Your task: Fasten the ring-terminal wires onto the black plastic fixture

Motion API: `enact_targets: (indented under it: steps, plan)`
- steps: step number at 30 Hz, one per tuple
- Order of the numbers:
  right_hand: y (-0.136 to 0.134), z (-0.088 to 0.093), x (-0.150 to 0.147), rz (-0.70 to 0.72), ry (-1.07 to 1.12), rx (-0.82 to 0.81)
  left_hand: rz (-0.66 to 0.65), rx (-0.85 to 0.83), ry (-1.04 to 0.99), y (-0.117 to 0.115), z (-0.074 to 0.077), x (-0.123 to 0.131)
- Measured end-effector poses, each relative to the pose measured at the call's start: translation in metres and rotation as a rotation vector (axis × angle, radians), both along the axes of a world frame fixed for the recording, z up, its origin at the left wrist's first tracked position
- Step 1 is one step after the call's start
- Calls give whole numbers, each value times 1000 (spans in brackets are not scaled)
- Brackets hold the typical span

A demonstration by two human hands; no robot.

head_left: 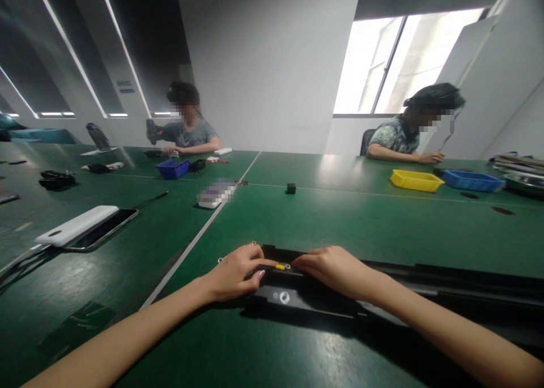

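A long black channel-shaped housing (306,300) lies on the table in front of me. My left hand (238,272) rests at its left end, index finger reaching along to a small ring terminal (281,267) with a yellow sleeve. The left thumb is bent below that finger, near the housing's edge. Two small metal rings show beside the left hand; what they belong to is hidden. Over the channel, my right hand (338,270) has its fingertips pressed together just right of the terminal's ring. Whatever those fingertips hold, if anything, is hidden. A round white mark (284,297) is on the housing's near wall.
The green table (361,218) has a white phone-shaped device (79,225) beside a dark phone (106,229) at left. A small black block (291,188), a blue bin (172,169), a yellow tray (416,180) and a blue tray (474,180) stand farther back. Two people sit opposite.
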State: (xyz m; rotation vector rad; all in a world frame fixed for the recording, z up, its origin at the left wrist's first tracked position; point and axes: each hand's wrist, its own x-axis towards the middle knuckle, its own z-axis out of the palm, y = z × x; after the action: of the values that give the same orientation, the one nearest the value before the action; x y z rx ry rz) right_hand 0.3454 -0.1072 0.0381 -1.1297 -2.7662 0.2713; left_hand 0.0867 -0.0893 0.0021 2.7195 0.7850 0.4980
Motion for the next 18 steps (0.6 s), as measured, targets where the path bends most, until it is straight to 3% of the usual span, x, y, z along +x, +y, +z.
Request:
enact_targets:
  steps: [18]
  plan:
    - [1,-1,-1,2,-6,11,6,14,2,0,-1,0]
